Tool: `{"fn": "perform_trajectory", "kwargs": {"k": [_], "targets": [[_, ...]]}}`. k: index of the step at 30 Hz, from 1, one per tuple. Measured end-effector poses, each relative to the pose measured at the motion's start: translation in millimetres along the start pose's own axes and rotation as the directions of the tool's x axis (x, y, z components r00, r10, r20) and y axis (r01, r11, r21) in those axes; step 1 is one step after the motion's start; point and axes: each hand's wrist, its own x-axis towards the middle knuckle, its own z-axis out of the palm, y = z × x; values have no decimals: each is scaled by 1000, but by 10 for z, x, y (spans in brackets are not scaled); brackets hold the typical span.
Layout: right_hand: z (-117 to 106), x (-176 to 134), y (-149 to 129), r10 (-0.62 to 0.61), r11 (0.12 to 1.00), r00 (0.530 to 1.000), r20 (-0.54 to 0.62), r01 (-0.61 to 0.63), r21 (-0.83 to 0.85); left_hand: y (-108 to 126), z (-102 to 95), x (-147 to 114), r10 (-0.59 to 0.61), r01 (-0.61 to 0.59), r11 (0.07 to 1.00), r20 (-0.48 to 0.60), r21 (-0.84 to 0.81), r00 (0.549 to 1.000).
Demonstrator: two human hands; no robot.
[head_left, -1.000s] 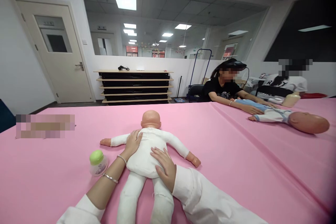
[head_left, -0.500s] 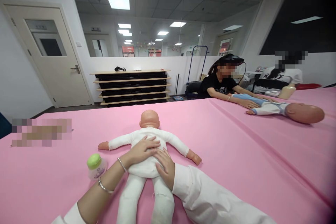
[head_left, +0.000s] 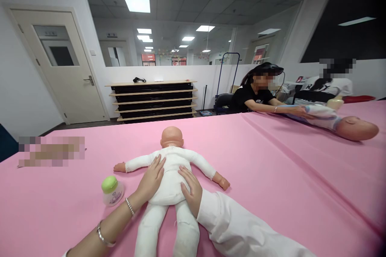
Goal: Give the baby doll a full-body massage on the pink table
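Note:
A baby doll point(head_left: 171, 180) with a white cloth body lies on the pink table cover point(head_left: 265, 192), its head away from me and its arms spread out. My left hand point(head_left: 152, 177) rests flat along the left side of the doll's torso, fingers stretched toward its chest. On the right side of the torso lies my right hand point(head_left: 192, 189), with fingers extended and thumb apart. Both hands touch the cloth without grasping it. Left of my left forearm stands a small jar point(head_left: 112, 191) with a green lid.
Across the table at the right, a person in black point(head_left: 256, 94) handles another doll point(head_left: 352, 126) in light clothing. Behind that person sits someone in white point(head_left: 328, 86). A pale bottle point(head_left: 334, 103) stands near them. A blurred-out patch point(head_left: 51, 151) lies at the left.
My left hand has slid left, from the middle of the doll's torso to its side, away from my right hand. The right hand stays nearly still. The other person's doll has been tilted onto its side.

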Motion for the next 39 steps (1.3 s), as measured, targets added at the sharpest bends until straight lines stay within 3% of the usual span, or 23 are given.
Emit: {"fn": "perform_trajectory", "kwargs": {"k": [3,6,8,10,13,18,22,26,29,31,34,36,39], "targets": [[-11,3,-11,-53,999,998,31,53,1,211,-16,-130,49,-55,994,65,92,997],[-37,17,-36,-140,990,988,64,141,-20,386,-72,-150,219,-245,961,188,127,958],[-56,35,-51,-180,982,981,64,183,-38,405,-116,-100,295,-323,943,252,78,922],[-73,57,-56,-197,978,977,87,201,-47,344,-146,-26,311,-326,945,278,8,909],[-63,75,-14,-142,987,981,131,150,-56,191,-143,64,255,-250,967,245,-53,935],[78,8,171,89,991,995,50,-84,-103,72,-44,35,61,-56,997,84,-61,995],[145,-58,177,153,984,988,4,-152,-92,73,62,-103,-74,66,993,-79,-95,994],[61,-44,-10,75,993,994,-84,-82,-89,66,123,-245,-119,97,986,-160,-136,980],[-55,18,-158,-123,986,992,21,124,-114,104,112,-315,-86,65,993,-222,-102,971],[-119,71,-218,-213,963,964,158,234,-131,153,74,-339,2,-8,1000,-207,-29,978],[-164,144,-242,-217,952,931,292,269,-148,212,-3,-339,140,-138,990,-75,41,987],[-162,172,-230,-186,959,928,322,243,-146,218,-44,-324,163,-163,986,-16,37,986],[-126,164,-178,-111,978,956,273,154,-141,188,-63,-303,125,-125,992,-13,10,992]]}}
